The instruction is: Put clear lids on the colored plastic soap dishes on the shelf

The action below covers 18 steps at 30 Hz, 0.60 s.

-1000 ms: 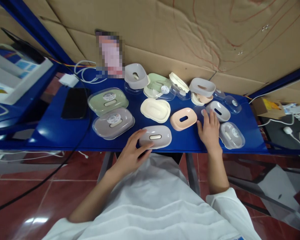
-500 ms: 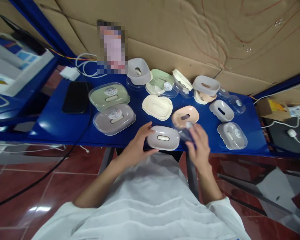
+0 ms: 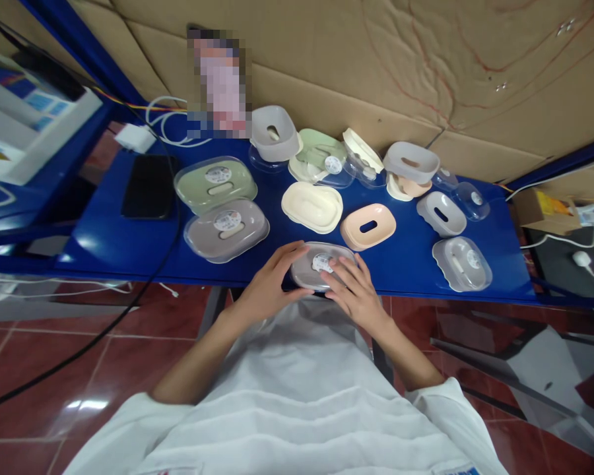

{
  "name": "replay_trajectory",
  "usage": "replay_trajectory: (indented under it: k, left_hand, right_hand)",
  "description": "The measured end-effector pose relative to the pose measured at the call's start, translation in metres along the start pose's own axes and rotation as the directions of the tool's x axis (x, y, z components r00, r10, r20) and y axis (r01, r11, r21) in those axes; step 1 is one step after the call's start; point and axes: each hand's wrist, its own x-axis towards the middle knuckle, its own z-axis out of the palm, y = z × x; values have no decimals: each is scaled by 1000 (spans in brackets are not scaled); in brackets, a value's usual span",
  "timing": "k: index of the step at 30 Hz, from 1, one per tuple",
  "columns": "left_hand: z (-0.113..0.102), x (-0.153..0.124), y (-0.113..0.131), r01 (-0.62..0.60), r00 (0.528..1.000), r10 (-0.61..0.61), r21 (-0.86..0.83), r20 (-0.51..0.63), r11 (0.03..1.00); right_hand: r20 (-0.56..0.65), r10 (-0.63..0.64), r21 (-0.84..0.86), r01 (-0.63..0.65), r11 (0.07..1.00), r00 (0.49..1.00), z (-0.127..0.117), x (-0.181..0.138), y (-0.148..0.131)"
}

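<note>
At the table's front edge lies a grey soap box (image 3: 304, 272) with a clear lid (image 3: 321, 262) on top, a round white label on it. My left hand (image 3: 272, 280) grips its left end, thumb at the near side and fingers at the far side. Over the right part of the lid, my right hand (image 3: 354, 290) rests with its fingers on the plastic, hiding that end. Just beyond are a peach soap box part (image 3: 369, 226) with an oval slot and a cream tray (image 3: 311, 206).
Lidded green (image 3: 216, 183) and grey (image 3: 226, 229) soap boxes sit at left, near a black phone (image 3: 150, 187). Several more parts and clear lids line the back. At right stand a grey slotted part (image 3: 441, 214) and a lidded box (image 3: 461, 264). A black cable (image 3: 143, 293) hangs at left.
My right hand has brought the clear lid leftward from beside the peach part onto the grey soap box. My left hand has stayed at the box's left end.
</note>
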Motion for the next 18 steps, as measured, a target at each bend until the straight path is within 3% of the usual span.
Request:
replay_trajectory:
  k: [3, 6, 9, 11, 14, 16, 18]
  left_hand:
    - [2, -2, -2, -5, 1000, 6, 9, -25, 1000]
    - [3, -4, -2, 4, 1000, -3, 24, -17, 1000]
    - [3, -2, 4, -26, 1000, 26, 18, 10, 1000]
    - [3, 2, 12, -81, 997, 81, -15, 5, 997]
    - [6, 15, 30, -175, 984, 174, -44, -28, 984]
    - [12, 28, 42, -240, 971, 239, 21, 4, 971]
    - [21, 44, 51, -303, 953, 295, 151, 74, 941]
  right_hand:
    - [15, 9, 10, -9, 1000, 1000, 2, -3, 2]
    - [42, 114, 18, -115, 993, 993, -2, -2, 5]
    - [102, 190, 31, -194, 980, 976, -15, -1, 5]
    - [79, 190, 11, -191, 981, 979, -30, -4, 5]
    - [-175, 254, -124, -277, 953, 951, -68, -23, 23]
    - [-425, 299, -249, -428, 869, 855, -103, -48, 55]
    - [-639, 301, -308, -594, 744, 708, -138, -84, 103]
